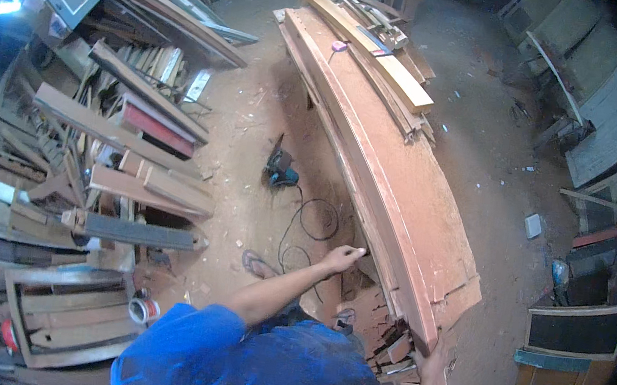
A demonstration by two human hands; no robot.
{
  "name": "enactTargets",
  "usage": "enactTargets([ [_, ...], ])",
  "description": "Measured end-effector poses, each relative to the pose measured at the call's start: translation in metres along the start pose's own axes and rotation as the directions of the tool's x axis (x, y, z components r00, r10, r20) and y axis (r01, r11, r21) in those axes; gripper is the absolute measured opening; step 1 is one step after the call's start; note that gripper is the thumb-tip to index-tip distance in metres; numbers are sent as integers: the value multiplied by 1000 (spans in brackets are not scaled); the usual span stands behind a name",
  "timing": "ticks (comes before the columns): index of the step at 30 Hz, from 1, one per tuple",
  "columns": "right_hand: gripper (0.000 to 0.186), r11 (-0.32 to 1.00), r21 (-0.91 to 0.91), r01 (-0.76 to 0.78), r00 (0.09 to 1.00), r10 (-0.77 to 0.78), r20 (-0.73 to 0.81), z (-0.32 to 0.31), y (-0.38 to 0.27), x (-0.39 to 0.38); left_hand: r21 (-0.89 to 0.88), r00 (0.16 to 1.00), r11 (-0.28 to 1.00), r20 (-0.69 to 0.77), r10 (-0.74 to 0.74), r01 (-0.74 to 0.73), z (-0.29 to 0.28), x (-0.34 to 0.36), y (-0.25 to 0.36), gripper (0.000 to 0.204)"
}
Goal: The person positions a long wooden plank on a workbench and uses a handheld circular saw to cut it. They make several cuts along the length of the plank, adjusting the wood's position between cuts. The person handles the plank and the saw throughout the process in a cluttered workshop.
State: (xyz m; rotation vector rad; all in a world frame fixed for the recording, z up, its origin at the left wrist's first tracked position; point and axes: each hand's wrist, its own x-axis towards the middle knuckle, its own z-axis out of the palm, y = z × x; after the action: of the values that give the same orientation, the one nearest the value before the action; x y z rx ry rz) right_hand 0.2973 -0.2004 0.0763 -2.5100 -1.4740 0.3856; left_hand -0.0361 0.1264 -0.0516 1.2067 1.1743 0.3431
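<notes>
A long reddish wooden beam (372, 165) lies along the left edge of a long, dusty workbench (429, 199). At its near end, my right hand (428, 360) grips the beam from below and the side; part of the fingers is hidden behind the wood. My left hand (344, 260) is closed beside the bench's left edge, its thumb and fingers pressed together. Whatever it may hold is too small or hidden to make out.
A teal and black power tool (280, 170) with a black cord (318, 219) rests on the floor to the left. Farther up the bench are a pinkish tape measure (339, 46) and a pale plank (405, 82). Stacked timber (146, 185) fills the left; wood offcuts (393, 348) lie near my feet.
</notes>
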Motion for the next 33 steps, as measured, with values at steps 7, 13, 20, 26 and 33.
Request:
enactTargets([
  [7,49,999,7,-44,982,42,182,-24,85,-38,-289,894,882,-142,-424,372,115,67,-64,100],
  [13,53,984,29,-175,936,158,314,-64,71,-138,-883,961,470,-123,-248,8,99,62,40,76],
  [20,54,976,77,-203,910,159,383,-67,43,-120,-963,969,264,-120,-215,-61,120,18,-19,65],
  [26,54,970,66,-234,897,190,398,-59,5,-74,-979,965,204,-27,-261,27,99,16,-22,72],
  [33,54,964,233,-131,902,19,432,-39,-66,-25,-957,984,228,-178,20,-178,-123,146,96,71],
])
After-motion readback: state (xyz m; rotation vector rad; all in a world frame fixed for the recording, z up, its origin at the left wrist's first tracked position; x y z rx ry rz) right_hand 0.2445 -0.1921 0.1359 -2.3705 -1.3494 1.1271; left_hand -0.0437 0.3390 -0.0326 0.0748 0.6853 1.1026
